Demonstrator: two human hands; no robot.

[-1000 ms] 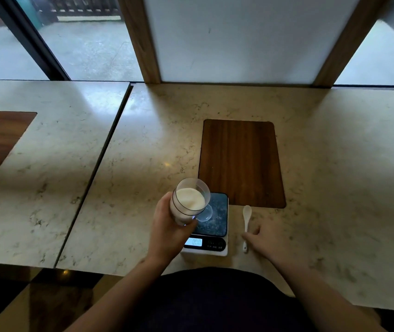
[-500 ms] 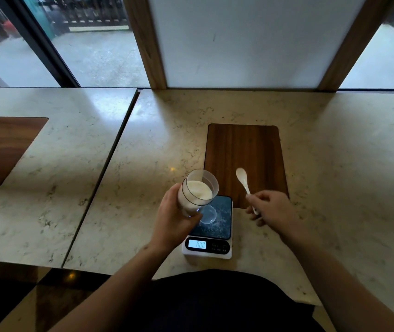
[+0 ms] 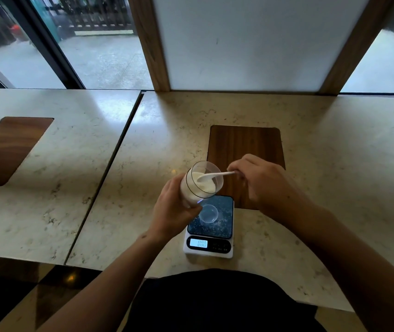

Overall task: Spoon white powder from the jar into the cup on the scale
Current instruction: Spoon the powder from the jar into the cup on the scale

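Centrally, a clear jar [image 3: 200, 182] of white powder [image 3: 203, 185] is being held tilted above the near-left part of the scale [image 3: 209, 227], its open mouth turned toward one o'clock. It is being gripped from the seven o'clock side by the left hand [image 3: 174, 212], whose fingers are being wrapped around the jar's lower wall, thumb pressed on its near side. A white spoon [image 3: 215, 176] is being passed through the jar's mouth from three o'clock, its bowl being laid on the powder and its handle being pinched at the far end between the thumb and fingertips of the right hand [image 3: 260, 180]; the remaining fingers of that hand are being kept curled.

Just below the jar, at its five o'clock, a small transparent cup [image 3: 208, 213] is being carried upright on the scale's dark speckled platform; whether anything lies inside it cannot be told. A lit display [image 3: 198, 243] is being shown at the scale's near edge, its digits too blurred to be read with certainty. The scale is being supported by a pale marbled table [image 3: 311, 224], touching the near edge of a dark wooden inlay [image 3: 246, 144] at its twelve o'clock. At nine o'clock, beyond a seam, a second table [image 3: 47, 188] with its own wooden inlay [image 3: 6, 149] is being seen. At twelve o'clock, a white panel [image 3: 251, 41] is being framed by wooden posts, with windows on both sides.
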